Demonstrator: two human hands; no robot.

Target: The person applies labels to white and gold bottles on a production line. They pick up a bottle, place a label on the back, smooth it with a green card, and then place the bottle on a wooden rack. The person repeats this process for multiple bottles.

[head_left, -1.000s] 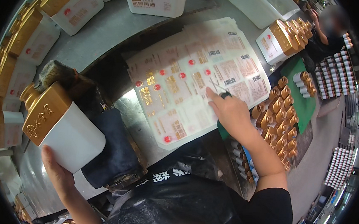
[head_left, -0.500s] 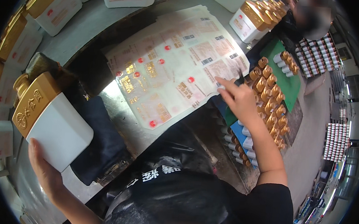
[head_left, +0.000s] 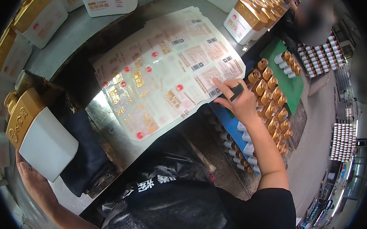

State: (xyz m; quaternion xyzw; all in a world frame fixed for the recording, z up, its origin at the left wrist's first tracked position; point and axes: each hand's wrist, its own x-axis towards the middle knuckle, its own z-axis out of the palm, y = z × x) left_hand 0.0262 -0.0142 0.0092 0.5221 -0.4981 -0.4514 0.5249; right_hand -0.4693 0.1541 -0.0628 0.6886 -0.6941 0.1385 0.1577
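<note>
My left hand (head_left: 34, 185) is against the lower side of a flat white bottle (head_left: 47, 141) with a gold embossed shoulder and neck. The bottle lies tilted beside a dark cloth pad (head_left: 87, 156); most of the fingers are hidden behind it. My right hand (head_left: 241, 102) is at the right edge of a translucent decal sheet (head_left: 158, 108), printed with gold lettering, red round marks and brown text blocks. Tucked in its fingers is a small flat black piece (head_left: 237, 92), its kind unclear. The index finger and thumb reach the sheet's edge, slightly apart.
White-and-gold bottles (head_left: 108, 0) stand along the far and left sides of the metal bench (head_left: 64, 51). More bottles (head_left: 245, 23) stand at the back right. Rows of gold-topped bottles (head_left: 270, 95) fill the right, by a green mat (head_left: 293, 90). Another person (head_left: 313, 17) is beyond.
My right hand has shifted slightly at the sheet's right edge, and the black piece shows more plainly in its fingers. The whole view has drifted; the bottle stays with my left hand.
</note>
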